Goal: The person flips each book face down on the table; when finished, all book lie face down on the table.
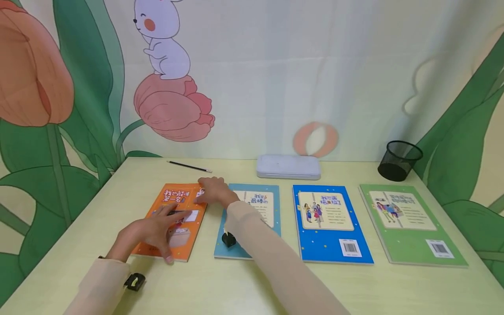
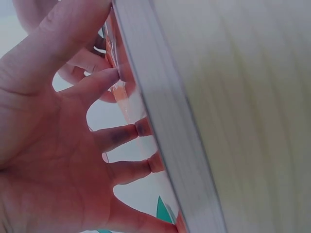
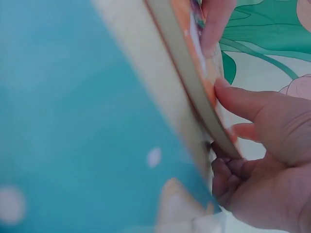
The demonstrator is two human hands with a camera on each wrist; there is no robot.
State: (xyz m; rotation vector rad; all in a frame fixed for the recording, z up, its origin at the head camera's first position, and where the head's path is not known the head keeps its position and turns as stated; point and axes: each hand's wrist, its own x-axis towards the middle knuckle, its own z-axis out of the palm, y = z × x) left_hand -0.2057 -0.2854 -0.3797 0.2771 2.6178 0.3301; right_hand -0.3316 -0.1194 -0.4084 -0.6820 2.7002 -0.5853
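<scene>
An orange book [image 1: 191, 245] lies face up at the left of the row. Across its cover my left hand [image 1: 155, 229] rests with fingers spread; its thumb is at the near edge. The left wrist view shows that hand's fingertips [image 2: 142, 127] touching the cover beside the thick page block [image 2: 160, 107]. At the far right corner my right hand [image 1: 216, 191] pinches the orange book, thumb on the cover and curled fingers at the edge, as the right wrist view shows [image 3: 272, 155]. Under the right forearm lies a teal book [image 1: 271, 236], partly hidden.
Farther right lie a blue book [image 1: 323, 245] and a green book [image 1: 409, 249], both with barcodes up. Behind the row are a pencil [image 1: 189, 166], a pale pencil case [image 1: 288, 167] and a black mesh pen holder [image 1: 398, 162]. A printed curtain [image 1: 252, 87] hangs behind the table.
</scene>
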